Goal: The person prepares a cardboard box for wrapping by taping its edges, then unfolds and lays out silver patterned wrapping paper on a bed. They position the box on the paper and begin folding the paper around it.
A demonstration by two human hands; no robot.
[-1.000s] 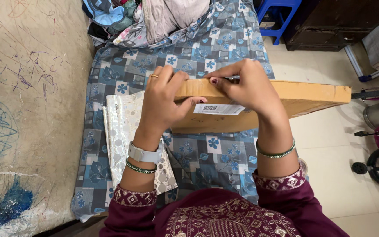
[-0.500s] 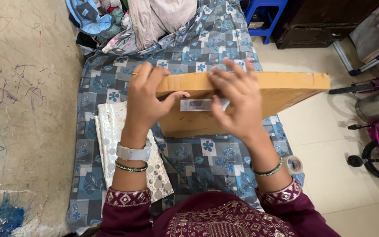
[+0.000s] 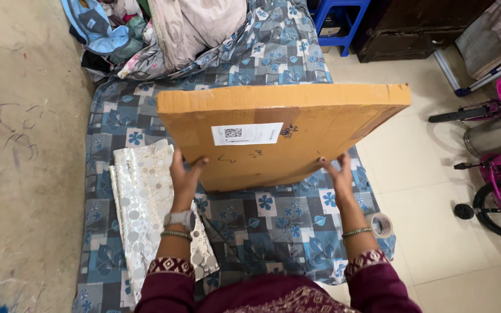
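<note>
Both hands [image 3: 184, 177] under crosswise, tilted carton [image 3: 279, 136]

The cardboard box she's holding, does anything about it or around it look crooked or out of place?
The cardboard box is tilted, its right end higher, held at its lower edge by the left hand and right hand. A tape roll sits at the very edge of the mattress, by the floor. No damage shows.
</note>
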